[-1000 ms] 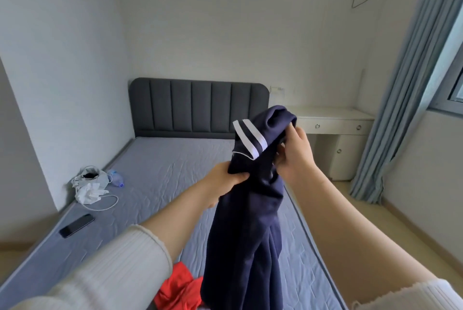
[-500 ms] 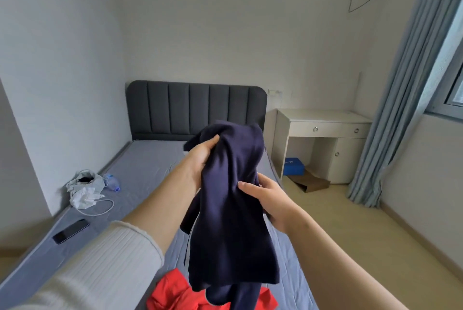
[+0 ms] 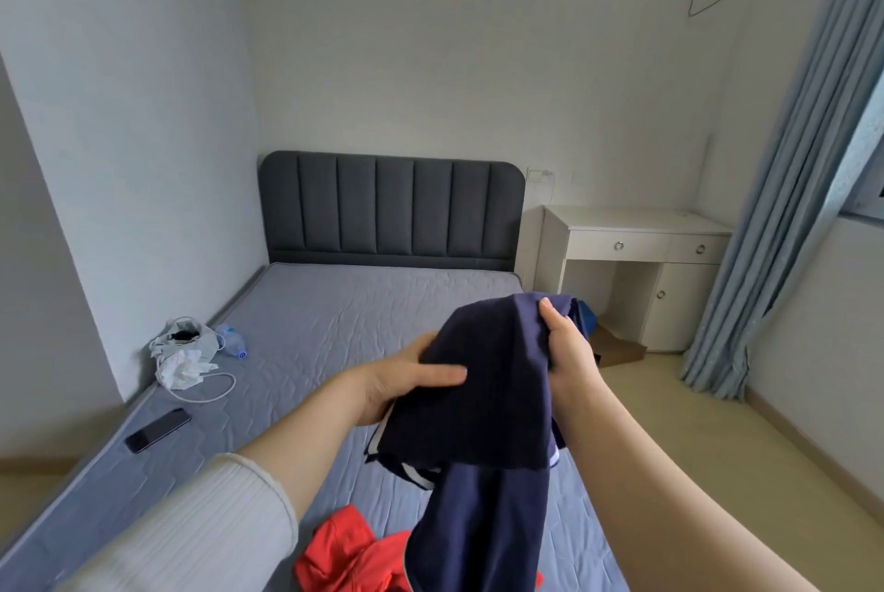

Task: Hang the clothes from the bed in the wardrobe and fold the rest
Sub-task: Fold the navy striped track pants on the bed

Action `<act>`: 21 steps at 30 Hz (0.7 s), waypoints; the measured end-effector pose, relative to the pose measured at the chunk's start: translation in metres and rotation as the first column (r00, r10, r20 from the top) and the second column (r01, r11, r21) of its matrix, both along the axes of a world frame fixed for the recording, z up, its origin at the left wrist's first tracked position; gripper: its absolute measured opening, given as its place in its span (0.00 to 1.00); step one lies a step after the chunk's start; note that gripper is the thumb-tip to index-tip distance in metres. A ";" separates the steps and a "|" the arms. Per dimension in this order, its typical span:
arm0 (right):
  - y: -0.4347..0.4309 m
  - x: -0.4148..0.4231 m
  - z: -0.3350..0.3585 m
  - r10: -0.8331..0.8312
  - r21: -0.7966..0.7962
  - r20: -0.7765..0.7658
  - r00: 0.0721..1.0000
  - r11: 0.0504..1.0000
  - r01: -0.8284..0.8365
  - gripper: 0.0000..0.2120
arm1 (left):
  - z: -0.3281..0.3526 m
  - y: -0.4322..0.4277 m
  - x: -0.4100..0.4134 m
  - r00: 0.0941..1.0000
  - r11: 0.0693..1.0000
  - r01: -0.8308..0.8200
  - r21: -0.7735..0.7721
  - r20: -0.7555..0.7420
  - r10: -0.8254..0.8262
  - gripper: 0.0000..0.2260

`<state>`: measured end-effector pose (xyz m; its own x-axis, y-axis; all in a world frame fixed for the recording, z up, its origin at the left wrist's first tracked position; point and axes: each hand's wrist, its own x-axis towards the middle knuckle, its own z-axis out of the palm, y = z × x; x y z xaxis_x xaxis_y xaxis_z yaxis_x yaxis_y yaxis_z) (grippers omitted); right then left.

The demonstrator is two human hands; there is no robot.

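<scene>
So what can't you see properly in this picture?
Head view:
- navy garment: bunched between the left hand and right hand, so its type is unclear.
- red garment: cut off by the bottom edge, partly behind the navy one.
- blue thing under the desk: mostly hidden behind the navy cloth.
- wardrobe: out of frame.

Navy garment (image 3: 483,405) with white stripes, red garment (image 3: 344,553), grey-blue bed (image 3: 335,304).
</scene>
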<state>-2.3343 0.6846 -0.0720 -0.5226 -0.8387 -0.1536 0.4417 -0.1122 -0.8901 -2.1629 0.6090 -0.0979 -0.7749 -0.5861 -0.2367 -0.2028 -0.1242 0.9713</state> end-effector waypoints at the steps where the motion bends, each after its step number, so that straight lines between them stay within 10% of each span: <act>1: 0.000 -0.002 -0.002 0.005 0.000 0.026 1.000 1.000 -0.005 0.22 | -0.004 0.001 0.000 0.998 0.999 0.041 -0.022 0.038 -0.040 0.32; 9: 0.015 0.002 -0.014 0.111 0.053 -0.068 0.991 0.993 -0.108 0.17 | 0.000 0.006 -0.012 0.988 0.962 -0.153 0.225 0.056 0.144 0.04; 13: 0.023 0.007 -0.026 0.343 0.260 -0.310 0.887 0.928 -0.267 0.32 | 0.010 0.010 -0.021 0.959 0.870 -0.218 0.442 -0.070 0.275 0.14; 21: 0.024 0.013 -0.031 0.152 0.250 -0.331 0.931 0.966 -0.069 0.15 | 0.016 0.016 -0.019 0.870 0.927 -0.186 0.326 -0.385 0.310 0.24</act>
<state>-2.3218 0.7088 -0.1029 -0.4833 -0.8575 -0.1764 0.1009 0.1456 -0.9842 -2.1822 0.6251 -0.0821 -0.6734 -0.7328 -0.0978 0.2910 -0.3843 0.8762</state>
